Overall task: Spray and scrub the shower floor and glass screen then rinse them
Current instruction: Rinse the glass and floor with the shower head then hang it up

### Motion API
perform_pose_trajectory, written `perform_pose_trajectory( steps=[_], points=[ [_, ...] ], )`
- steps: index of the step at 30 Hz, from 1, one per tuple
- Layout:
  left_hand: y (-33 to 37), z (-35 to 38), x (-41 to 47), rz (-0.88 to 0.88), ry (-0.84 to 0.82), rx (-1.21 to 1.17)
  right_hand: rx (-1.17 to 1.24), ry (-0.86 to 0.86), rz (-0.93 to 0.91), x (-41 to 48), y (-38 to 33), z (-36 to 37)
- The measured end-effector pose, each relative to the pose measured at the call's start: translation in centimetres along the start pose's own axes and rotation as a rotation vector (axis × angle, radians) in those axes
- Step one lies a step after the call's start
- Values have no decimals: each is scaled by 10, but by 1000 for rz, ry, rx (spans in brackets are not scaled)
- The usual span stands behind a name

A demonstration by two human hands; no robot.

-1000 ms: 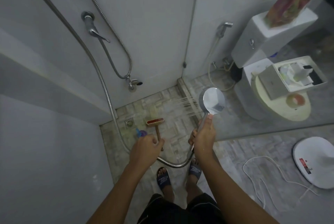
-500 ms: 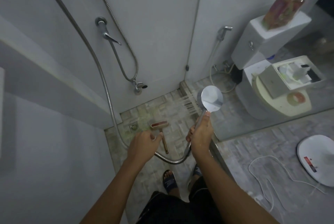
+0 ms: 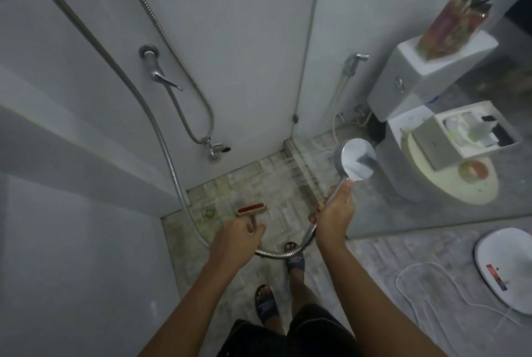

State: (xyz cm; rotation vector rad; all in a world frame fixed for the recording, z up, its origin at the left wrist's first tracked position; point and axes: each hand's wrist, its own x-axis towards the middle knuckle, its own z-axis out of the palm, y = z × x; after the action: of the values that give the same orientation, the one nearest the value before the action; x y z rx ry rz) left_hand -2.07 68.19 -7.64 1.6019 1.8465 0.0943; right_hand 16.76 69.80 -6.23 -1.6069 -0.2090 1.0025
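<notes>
The shower head (image 3: 355, 159) is held up at the right, its handle gripped by the right hand (image 3: 334, 212), the fingers (image 3: 313, 217) wrapped round the chrome stem and the thumb laid up along it toward the round head. Fine streaks of water (image 3: 290, 165) are seen leaving the head to the left, crossing the low kerb at the foot of the glass screen (image 3: 374, 218) and falling toward the shower floor (image 3: 259, 181). The metal hose (image 3: 169, 155) is followed down from the wall, along the floor edge, behind the left hand (image 3: 239, 237) and round in a loop to the handle. The left hand's fingers are curled tight, knuckles up; whether the hose is clasped inside them cannot be told. Just beyond that hand a scrub brush (image 3: 251, 209) is lying on the patterned tiles, red bristle head away from the person, its wooden handle running back under the knuckles, beside the square floor drain (image 3: 209, 212). Two feet in dark sandals (image 3: 266, 303) are planted on the shower floor below the arms. Through the glass a toilet (image 3: 431, 77) is seen, with an open white box resting on its closed lid.
</notes>
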Motion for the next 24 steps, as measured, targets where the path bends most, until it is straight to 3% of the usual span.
perform_pose_trajectory(
  steps=[10, 24],
  points=[
    [40, -7, 68, -102, -21, 0, -86, -181, 107, 67, -11, 42],
    [16, -33, 99, -373, 103, -147, -169, -446, 160, 114, -13, 148]
  ],
)
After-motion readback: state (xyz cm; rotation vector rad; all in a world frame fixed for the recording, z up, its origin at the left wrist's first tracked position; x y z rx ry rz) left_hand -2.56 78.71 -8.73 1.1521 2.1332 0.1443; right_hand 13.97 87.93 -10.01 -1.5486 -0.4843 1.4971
